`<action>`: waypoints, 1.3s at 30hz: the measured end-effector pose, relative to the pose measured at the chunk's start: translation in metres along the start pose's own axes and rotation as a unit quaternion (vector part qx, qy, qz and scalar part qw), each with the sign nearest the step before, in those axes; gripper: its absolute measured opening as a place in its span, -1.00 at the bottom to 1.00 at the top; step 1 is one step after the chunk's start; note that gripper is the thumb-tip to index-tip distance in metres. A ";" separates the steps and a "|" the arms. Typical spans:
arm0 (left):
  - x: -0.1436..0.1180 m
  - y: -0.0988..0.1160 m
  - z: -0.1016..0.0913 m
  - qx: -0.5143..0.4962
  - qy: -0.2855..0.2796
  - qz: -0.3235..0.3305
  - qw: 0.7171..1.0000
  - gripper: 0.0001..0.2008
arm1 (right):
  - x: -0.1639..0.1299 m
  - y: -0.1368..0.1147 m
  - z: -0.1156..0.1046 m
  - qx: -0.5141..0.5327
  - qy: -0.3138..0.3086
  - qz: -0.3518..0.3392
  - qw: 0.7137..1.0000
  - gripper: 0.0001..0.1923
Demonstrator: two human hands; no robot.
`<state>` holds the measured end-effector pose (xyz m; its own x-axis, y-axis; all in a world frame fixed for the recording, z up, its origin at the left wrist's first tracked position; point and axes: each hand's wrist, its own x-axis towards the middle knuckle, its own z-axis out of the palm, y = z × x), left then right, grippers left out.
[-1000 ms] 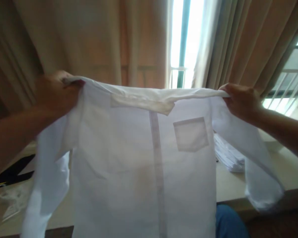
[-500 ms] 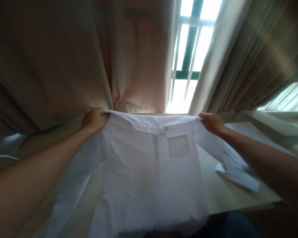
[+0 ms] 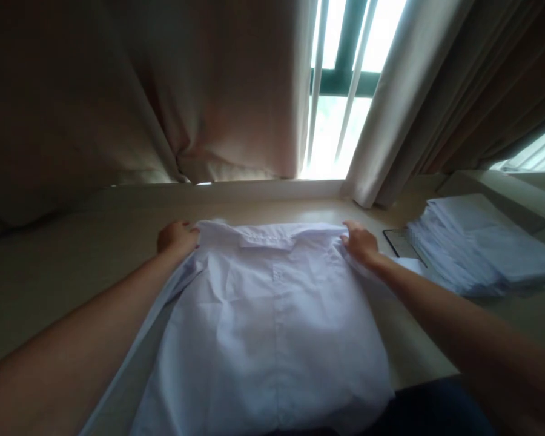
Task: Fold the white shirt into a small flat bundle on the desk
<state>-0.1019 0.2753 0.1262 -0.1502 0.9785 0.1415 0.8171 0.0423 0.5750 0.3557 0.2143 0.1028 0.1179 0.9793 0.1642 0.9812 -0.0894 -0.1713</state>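
A white shirt (image 3: 272, 321) lies spread flat on the beige table (image 3: 72, 260), collar toward the window and its hem hanging over the near edge. My left hand (image 3: 177, 237) grips the shirt's left shoulder. At the right shoulder, my right hand (image 3: 360, 242) holds the fabric against the table. Both arms stretch forward along the shirt's sides.
A stack of folded white garments (image 3: 472, 251) sits at the right, with a dark flat phone-like item (image 3: 397, 241) beside it. Beige curtains (image 3: 163, 91) hang behind the table, parted at a barred window (image 3: 340, 85). A ledge (image 3: 504, 188) runs along the right.
The shirt was held up in the air by its shoulders; both hands have lowered it forward onto the table, where it now lies flat.
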 end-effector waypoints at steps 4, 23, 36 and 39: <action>-0.074 -0.013 0.019 0.032 0.033 -0.025 0.999 -0.59 | -0.094 -0.004 0.010 0.131 -0.002 -0.043 0.991 -0.58; -0.226 -0.130 0.017 0.244 -0.008 0.080 0.966 -0.35 | -0.192 -0.009 0.053 -0.003 -0.110 -0.080 0.991 -0.34; -0.162 -0.117 0.023 0.192 -0.015 0.034 0.981 -0.34 | -0.139 -0.018 0.059 -0.024 -0.104 -0.083 0.991 -0.38; -0.162 -0.115 0.021 0.189 -0.010 0.050 0.981 -0.36 | -0.136 -0.019 0.060 -0.034 -0.097 -0.088 0.991 -0.37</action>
<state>-0.1597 0.1160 0.0200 -0.0515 0.9851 0.1640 0.9756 0.0146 0.2189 0.3116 0.0935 0.0250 -0.0810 0.9967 -0.0054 0.9927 0.0802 -0.0905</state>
